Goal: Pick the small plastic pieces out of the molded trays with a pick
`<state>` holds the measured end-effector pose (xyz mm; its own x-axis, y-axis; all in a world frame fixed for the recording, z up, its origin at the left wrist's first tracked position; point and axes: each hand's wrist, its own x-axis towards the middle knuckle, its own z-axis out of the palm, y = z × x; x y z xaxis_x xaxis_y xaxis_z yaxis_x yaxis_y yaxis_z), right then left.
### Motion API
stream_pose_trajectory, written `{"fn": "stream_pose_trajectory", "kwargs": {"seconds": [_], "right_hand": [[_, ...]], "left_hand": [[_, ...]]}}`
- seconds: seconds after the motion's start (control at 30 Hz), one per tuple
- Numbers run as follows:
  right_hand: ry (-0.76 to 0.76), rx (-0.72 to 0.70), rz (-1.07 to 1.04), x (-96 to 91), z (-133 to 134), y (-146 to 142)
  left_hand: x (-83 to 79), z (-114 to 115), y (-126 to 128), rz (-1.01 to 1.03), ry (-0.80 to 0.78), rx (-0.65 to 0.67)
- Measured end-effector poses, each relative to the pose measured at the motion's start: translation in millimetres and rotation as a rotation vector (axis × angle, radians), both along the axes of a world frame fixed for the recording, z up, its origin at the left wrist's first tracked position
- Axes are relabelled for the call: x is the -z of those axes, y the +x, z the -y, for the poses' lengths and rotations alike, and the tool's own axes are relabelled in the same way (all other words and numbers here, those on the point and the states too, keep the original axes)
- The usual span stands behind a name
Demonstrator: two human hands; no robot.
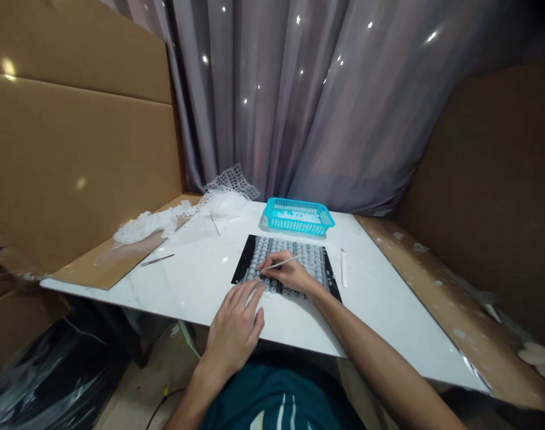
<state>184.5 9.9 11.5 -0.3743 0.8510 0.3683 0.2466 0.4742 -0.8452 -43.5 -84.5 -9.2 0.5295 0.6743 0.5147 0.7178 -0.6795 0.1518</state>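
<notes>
A black board (242,263) carrying rows of small pale round pieces (308,255) lies on the white table. My right hand (290,273) rests over the middle of it, fingers pinched on a slim whitish pen-like stick (282,263). The stick slants down to the left, and its lower tip is hidden at the fingers. At the board's near left edge lies my left hand (237,319), fingers stretched out and nothing seen in them. Its fingertips reach the front row of round pieces.
Behind the board stands a turquoise basket (299,226) with white bits inside. Dark tweezers (157,260) lie left, a slim white tool (344,269) right. White scraps (153,226) and perforated sheet (231,181) are piled far left. Cardboard walls (84,137) flank the table (196,283).
</notes>
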Motion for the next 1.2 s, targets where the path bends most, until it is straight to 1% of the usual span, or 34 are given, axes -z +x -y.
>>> {"fn": "stream_pose_trajectory", "kwargs": {"seconds": [0.13,0.27,0.4,0.6,0.8,0.97,1.1,1.2], "right_hand": [[-0.013,-0.006,0.014,0.9,-0.3,0.6],[-0.03,-0.02,0.022,1.9,0.3,-0.8],[-0.01,-0.014,0.049,0.2,2.2,-1.8],[0.013,-0.036,0.068,-3.6,4.2,0.4],[0.016,-0.016,0.096,-2.5,4.6,-0.1],[0.078,0.022,0.167,0.2,4.4,-1.9],[0.146,0.057,0.247,3.0,2.4,-3.4],[0.19,0.11,0.315,6.9,1.5,-5.8]], "left_hand": [[3.6,-0.2,4.7,-0.01,-0.009,-0.033],[7.1,0.1,4.8,-0.019,-0.013,-0.031],[8.4,0.0,5.1,0.002,-0.028,-0.032],[4.1,-2.6,10.9,0.047,-0.077,-0.04],[-2.1,-5.3,17.6,0.043,-0.06,-0.063],[-0.5,-5.0,20.3,0.044,-0.042,-0.069],[6.8,-2.4,27.9,0.07,-0.025,-0.127],[10.3,-1.0,32.7,0.104,-0.015,-0.162]]}}
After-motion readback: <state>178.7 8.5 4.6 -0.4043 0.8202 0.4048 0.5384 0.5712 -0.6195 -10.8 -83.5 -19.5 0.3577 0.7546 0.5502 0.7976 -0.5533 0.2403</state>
